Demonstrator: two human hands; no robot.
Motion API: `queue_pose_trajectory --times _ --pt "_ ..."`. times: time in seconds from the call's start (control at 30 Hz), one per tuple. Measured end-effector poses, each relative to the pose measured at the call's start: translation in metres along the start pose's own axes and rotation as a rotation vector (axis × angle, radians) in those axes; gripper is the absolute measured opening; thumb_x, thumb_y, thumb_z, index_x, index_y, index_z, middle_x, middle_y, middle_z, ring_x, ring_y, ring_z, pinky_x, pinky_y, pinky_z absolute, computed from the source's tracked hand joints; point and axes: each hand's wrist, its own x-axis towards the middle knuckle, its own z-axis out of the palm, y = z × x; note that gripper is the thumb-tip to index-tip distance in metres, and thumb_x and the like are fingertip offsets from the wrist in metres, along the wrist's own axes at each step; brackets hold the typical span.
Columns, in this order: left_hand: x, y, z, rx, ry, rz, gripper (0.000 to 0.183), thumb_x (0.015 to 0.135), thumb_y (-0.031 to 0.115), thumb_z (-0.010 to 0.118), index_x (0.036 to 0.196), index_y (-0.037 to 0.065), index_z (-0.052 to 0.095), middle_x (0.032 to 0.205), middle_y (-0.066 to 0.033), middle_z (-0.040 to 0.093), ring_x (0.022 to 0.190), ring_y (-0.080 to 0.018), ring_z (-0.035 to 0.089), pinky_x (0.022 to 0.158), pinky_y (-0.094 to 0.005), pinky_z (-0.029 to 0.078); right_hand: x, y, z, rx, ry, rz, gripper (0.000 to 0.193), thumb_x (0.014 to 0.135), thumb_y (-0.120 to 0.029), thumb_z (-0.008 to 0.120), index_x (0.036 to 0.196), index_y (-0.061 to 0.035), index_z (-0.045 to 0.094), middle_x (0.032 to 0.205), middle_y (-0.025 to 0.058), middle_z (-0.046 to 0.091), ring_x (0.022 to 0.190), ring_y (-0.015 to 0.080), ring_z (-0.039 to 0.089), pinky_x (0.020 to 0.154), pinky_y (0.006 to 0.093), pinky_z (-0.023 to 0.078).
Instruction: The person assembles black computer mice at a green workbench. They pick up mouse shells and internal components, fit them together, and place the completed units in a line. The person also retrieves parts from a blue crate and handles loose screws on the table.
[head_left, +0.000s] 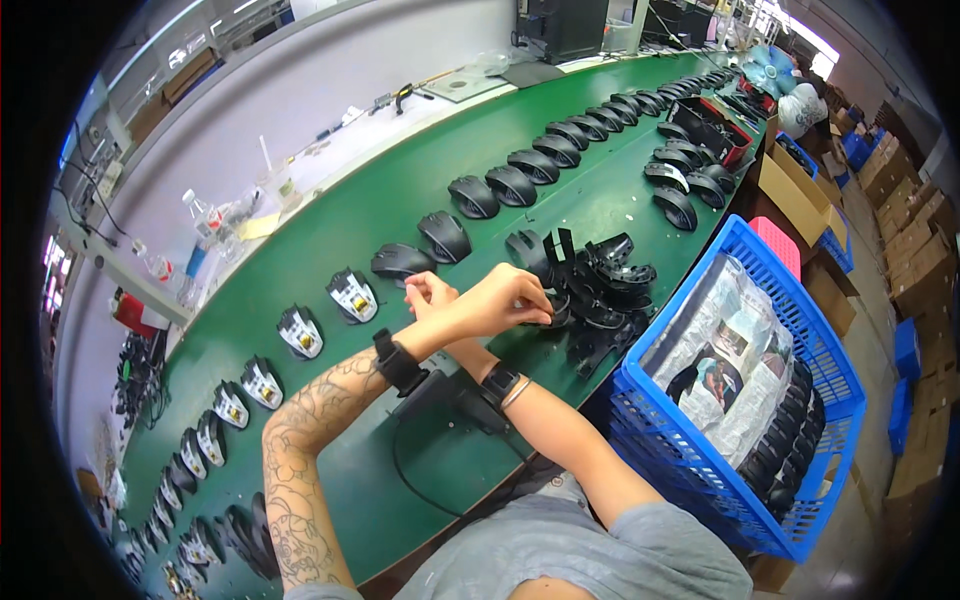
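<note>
My forearms cross over the green bench. The tattooed left arm passes above the right one, taking my left hand [508, 303] to the right side. Its fingers curl down onto a black mouse shell [561, 312] at the edge of a pile of black mouse shell parts [610, 270]; the fingertips partly hide what they grip. My right hand [432, 293] is farther left, fingers loosely bent and apart, with nothing visible in them. Just beyond it lies a black computer mouse [402, 261]. An opened mouse [352, 295] with pale insides sits left of it.
A curved row of black mice [511, 185] runs to the far right, and opened mice [262, 383] continue at left. On my right stands a blue crate [640, 400] with packed mice. A dark device [470, 405] with a cable lies under my arms. Bottles [205, 215] stand behind.
</note>
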Motion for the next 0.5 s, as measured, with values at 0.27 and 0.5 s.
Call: queue_pose_trajectory --times 0.27,0.5 --pt "-0.094 0.034 -0.044 0.295 0.709 -0.048 0.017 0.067 -0.004 0.071 0.082 -0.001 0.065 0.077 -0.0096 0.062 0.069 -0.0182 0.061 0.062 -0.0274 0.048 -0.011 -0.042 -0.005 1.173 -0.306 0.302 0.054 0.095 -0.047 0.028 0.115 -0.002 0.05 0.103 0.0104 0.058 0.093 0.0184 0.056 0.082 0.0315 0.045" --pt "-0.177 0.027 -0.051 0.52 0.429 -0.063 0.027 0.067 -0.007 0.069 0.093 0.001 0.064 0.092 -0.0111 0.061 0.085 -0.0242 0.062 0.07 -0.0311 0.052 -0.016 -0.05 -0.009 1.032 -0.656 0.448 0.044 0.085 -0.02 0.062 0.12 0.0037 0.048 0.104 0.0114 0.06 0.096 0.0198 0.059 0.085 0.0312 0.049"
